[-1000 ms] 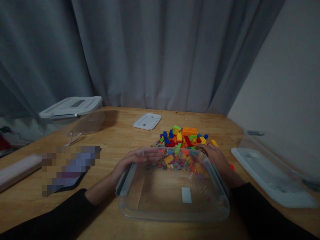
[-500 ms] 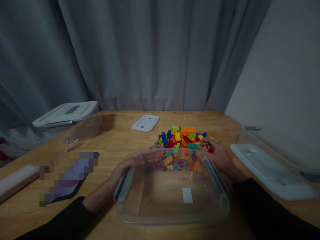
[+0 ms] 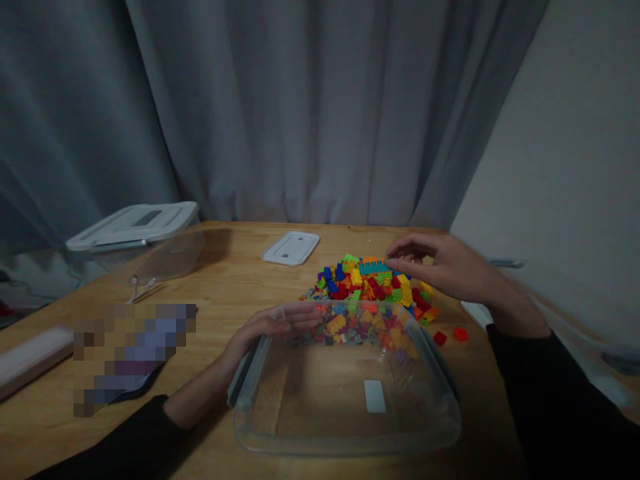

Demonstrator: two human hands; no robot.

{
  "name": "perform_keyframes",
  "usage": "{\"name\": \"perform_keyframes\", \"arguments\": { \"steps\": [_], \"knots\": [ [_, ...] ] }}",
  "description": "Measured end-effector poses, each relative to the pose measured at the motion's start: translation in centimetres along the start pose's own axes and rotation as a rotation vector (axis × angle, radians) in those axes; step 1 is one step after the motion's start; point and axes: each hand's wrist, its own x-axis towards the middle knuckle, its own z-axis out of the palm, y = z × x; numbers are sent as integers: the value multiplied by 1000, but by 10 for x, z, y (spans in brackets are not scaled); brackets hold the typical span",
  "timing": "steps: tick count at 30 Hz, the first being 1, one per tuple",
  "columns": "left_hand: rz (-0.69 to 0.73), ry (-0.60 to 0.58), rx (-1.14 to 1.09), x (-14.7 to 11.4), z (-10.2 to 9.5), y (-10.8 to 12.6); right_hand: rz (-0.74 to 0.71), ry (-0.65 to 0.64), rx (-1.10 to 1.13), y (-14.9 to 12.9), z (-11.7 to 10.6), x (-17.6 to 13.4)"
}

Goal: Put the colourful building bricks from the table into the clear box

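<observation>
A clear plastic storage box (image 3: 345, 443) stands in front of me on the table, with a white label on it. At its far left corner rests my left hand (image 3: 260, 325), its fingers stretched out flat along the outside of the far wall and partly seen through the plastic. Just behind the box lies a pile of mixed toy building bricks (image 3: 345, 287). Over the right side of that pile, my right hand (image 3: 445, 263) pinches a long teal toy brick (image 3: 374, 268) by its right end. Several orange and red bricks (image 3: 440, 338) lie loose at the pile's right edge.
A lidded clear box (image 3: 145, 233) stands at the back left, near a white cable. A small white lid (image 3: 291, 248) lies at the back middle. At left are a pixelated flat item (image 3: 135, 357) and a long pale box (image 3: 35, 360). Another clear container (image 3: 570, 320) is at right.
My right hand has risen and moved away from me, bringing the teal brick up above the pile. Loose bricks at the pile's right edge now show. My left hand stays at the box.
</observation>
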Motion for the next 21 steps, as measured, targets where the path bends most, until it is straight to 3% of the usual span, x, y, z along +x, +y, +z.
{"name": "perform_keyframes", "arguments": {
  "steps": [5, 12, 21],
  "knots": [
    [31, -24, 21, 2, -4, -2, -51, -206, -56, -28, 7, -6],
    [3, -36, 49, 1, 2, 4, 68, -600, -172, -49, 20, -11],
    [29, -71, 121, 7, -12, -3, -36, -744, -201, -45, 51, -11]
  ]
}}
